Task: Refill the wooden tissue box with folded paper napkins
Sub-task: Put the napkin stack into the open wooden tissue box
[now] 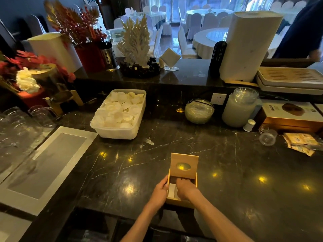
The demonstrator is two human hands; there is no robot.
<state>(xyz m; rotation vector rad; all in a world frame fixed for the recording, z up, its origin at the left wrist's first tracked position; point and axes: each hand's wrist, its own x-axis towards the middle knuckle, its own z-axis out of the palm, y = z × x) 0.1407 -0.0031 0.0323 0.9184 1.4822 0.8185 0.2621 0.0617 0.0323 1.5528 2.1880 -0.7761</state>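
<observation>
The right hand (186,188) reaches into the open wooden tissue box (181,186), its grip curled down on the white napkins (173,191) inside, though whether it pinches them I cannot tell. The left hand (160,191) clasps the box's nine-o'clock wall. The box sits at six o'clock on the desk (244,172), lid (183,165) tipped up at twelve; pressing the stack flat and square should let the lid close.

black marble counter (227,163) | wooden box (181,202) | plastic tub (118,131) | glass jar (240,109) | packets, probably tea (300,142)

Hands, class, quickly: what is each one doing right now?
Left hand: gripping the left wall of the wooden tissue box.
Right hand: inside the box, over the white napkins; grip cannot be told.
</observation>
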